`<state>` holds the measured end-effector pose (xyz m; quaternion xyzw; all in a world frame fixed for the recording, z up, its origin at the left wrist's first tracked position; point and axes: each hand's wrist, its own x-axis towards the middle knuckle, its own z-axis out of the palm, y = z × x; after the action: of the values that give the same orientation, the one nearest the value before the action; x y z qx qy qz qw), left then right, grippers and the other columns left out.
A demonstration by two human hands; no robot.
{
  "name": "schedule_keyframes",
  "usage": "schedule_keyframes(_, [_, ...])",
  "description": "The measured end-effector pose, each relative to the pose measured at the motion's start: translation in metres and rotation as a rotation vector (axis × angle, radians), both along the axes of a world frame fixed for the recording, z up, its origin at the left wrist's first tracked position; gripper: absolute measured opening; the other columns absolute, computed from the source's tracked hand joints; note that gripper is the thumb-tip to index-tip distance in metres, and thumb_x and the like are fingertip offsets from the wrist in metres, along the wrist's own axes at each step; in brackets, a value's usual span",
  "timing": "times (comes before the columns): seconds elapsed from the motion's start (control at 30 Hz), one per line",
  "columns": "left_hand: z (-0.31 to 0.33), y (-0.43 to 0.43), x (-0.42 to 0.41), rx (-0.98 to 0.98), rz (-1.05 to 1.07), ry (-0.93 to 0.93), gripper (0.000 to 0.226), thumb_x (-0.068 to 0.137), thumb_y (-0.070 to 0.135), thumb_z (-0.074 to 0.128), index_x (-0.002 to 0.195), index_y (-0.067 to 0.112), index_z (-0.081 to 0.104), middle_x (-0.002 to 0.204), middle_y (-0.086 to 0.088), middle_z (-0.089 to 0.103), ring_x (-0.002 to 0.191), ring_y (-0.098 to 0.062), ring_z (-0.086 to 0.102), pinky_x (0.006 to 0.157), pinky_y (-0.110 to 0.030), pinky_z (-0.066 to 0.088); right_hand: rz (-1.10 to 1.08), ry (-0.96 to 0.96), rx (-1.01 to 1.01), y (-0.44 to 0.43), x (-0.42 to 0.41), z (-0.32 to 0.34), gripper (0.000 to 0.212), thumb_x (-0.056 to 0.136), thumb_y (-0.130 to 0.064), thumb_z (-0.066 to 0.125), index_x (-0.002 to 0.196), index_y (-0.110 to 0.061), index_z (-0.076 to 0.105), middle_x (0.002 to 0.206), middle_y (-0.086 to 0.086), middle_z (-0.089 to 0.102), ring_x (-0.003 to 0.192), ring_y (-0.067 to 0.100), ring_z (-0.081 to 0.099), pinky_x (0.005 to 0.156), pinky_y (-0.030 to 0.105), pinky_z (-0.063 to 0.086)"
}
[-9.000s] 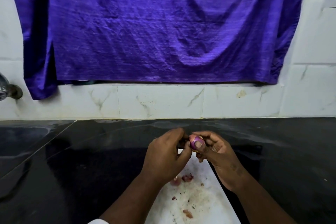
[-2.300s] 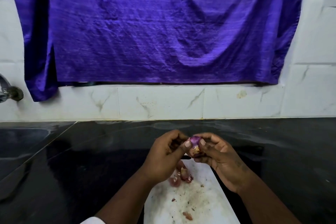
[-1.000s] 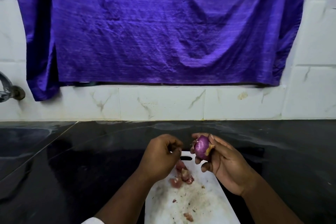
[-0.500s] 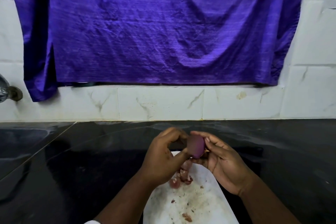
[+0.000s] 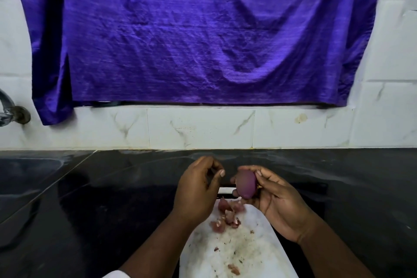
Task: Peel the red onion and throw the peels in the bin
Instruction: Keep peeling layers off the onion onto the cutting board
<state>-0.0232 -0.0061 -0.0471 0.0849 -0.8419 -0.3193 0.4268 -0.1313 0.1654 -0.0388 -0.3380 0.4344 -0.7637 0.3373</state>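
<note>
My right hand (image 5: 274, 204) holds a small red onion (image 5: 246, 184) between thumb and fingers, above the far end of a white chopping board (image 5: 237, 253). The onion's visible side is smooth and purple. My left hand (image 5: 196, 189) hovers just left of the onion with fingers curled and thumb out, apart from it; whether it pinches a scrap of peel is hidden. A small heap of pinkish peels (image 5: 228, 215) lies on the board below both hands, with a few more scraps (image 5: 233, 268) nearer me. No bin is in view.
The board lies on a black stone counter (image 5: 101, 210) that runs to a white tiled wall. A sink basin (image 5: 24, 176) and a tap (image 5: 9, 110) are at the far left. A purple cloth (image 5: 203, 34) hangs above the counter.
My left hand has drawn away from the onion to the left, leaving a gap. The right hand has turned the onion slightly. More peels lie on the board than nine seconds ago.
</note>
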Motion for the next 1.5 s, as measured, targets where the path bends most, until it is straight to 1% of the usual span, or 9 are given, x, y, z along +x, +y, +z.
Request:
schedule_keyframes(0.13, [0.000,0.001,0.002,0.027,-0.012,-0.088,0.028,0.095,0.001,0.062,0.102,0.027,0.069,0.101,0.015,0.068,0.091,-0.004,0.065,0.076,-0.033,0.059,-0.060,0.031,0.005,-0.001,-0.001,-0.001,0.034,0.093,-0.021,0.054,0.118,-0.007,0.073,0.119,0.023,0.070,0.099,0.028,0.068,0.078,0.032,0.060])
schedule_keyframes(0.3, [0.001,0.008,0.003,-0.007,-0.095,-0.081,0.014,0.101,0.029,0.060,0.093,0.030,0.070,0.089,0.012,0.070,0.083,-0.008,0.067,0.073,-0.045,0.059,-0.171,0.061,0.076,-0.002,-0.003,-0.002,0.035,0.085,-0.027,0.065,0.114,-0.007,0.072,0.111,0.019,0.071,0.092,0.028,0.068,0.069,0.033,0.059])
schedule_keyframes(0.57, [0.005,0.013,0.004,-0.070,-0.221,0.023,0.022,0.094,0.025,0.078,0.115,0.028,0.074,0.111,0.019,0.068,0.110,-0.006,0.066,0.086,-0.013,0.053,-0.206,0.078,0.119,-0.002,-0.006,-0.004,0.036,0.084,-0.033,0.068,0.108,-0.006,0.068,0.098,0.012,0.075,0.083,0.019,0.072,0.067,0.031,0.061])
schedule_keyframes(0.8, [0.003,0.012,0.001,-0.033,-0.263,0.060,0.020,0.090,0.018,0.082,0.109,0.024,0.080,0.106,0.016,0.068,0.105,-0.011,0.069,0.085,-0.024,0.060,-0.164,0.115,0.142,-0.004,-0.005,-0.006,0.036,0.086,-0.028,0.067,0.109,-0.001,0.064,0.095,0.013,0.077,0.082,0.019,0.074,0.070,0.034,0.062])
schedule_keyframes(0.93, [0.006,0.010,0.002,0.061,-0.270,0.094,0.016,0.090,0.007,0.081,0.101,0.018,0.081,0.103,0.010,0.069,0.099,-0.011,0.070,0.077,-0.018,0.057,-0.147,0.141,0.133,-0.002,-0.006,-0.006,0.038,0.085,-0.029,0.067,0.117,-0.009,0.072,0.110,0.012,0.078,0.096,0.021,0.075,0.077,0.032,0.062])
schedule_keyframes(1.07, [0.006,0.009,0.001,0.103,-0.313,0.097,0.014,0.090,0.005,0.081,0.098,0.017,0.079,0.101,0.006,0.070,0.095,-0.019,0.070,0.076,-0.032,0.061,-0.117,0.166,0.142,-0.001,-0.005,-0.005,0.046,0.083,-0.026,0.070,0.126,-0.011,0.069,0.120,0.011,0.076,0.109,0.024,0.074,0.085,0.034,0.061])
schedule_keyframes(1.23, [0.007,0.011,0.002,0.104,-0.315,0.057,0.015,0.087,0.003,0.082,0.091,0.016,0.075,0.097,0.008,0.067,0.091,-0.015,0.067,0.074,-0.016,0.053,-0.126,0.202,0.143,0.000,-0.006,-0.007,0.044,0.085,-0.027,0.071,0.126,-0.013,0.070,0.121,0.013,0.075,0.110,0.027,0.072,0.089,0.040,0.059])
schedule_keyframes(1.37, [0.008,0.011,0.005,0.021,-0.280,-0.008,0.019,0.093,0.007,0.077,0.091,0.025,0.071,0.097,0.015,0.063,0.092,-0.013,0.063,0.075,-0.015,0.049,-0.082,0.180,0.112,0.000,-0.006,-0.007,0.067,0.065,-0.040,0.093,0.121,-0.012,0.070,0.124,0.018,0.071,0.110,0.031,0.071,0.088,0.042,0.060])
schedule_keyframes(1.5, [0.008,0.012,0.005,0.027,-0.302,-0.030,0.021,0.096,0.006,0.071,0.091,0.027,0.068,0.096,0.014,0.062,0.092,-0.014,0.062,0.077,-0.027,0.056,-0.123,0.193,0.077,-0.002,-0.003,-0.007,0.072,0.062,-0.041,0.094,0.121,-0.010,0.070,0.119,0.020,0.074,0.105,0.032,0.074,0.082,0.038,0.062])
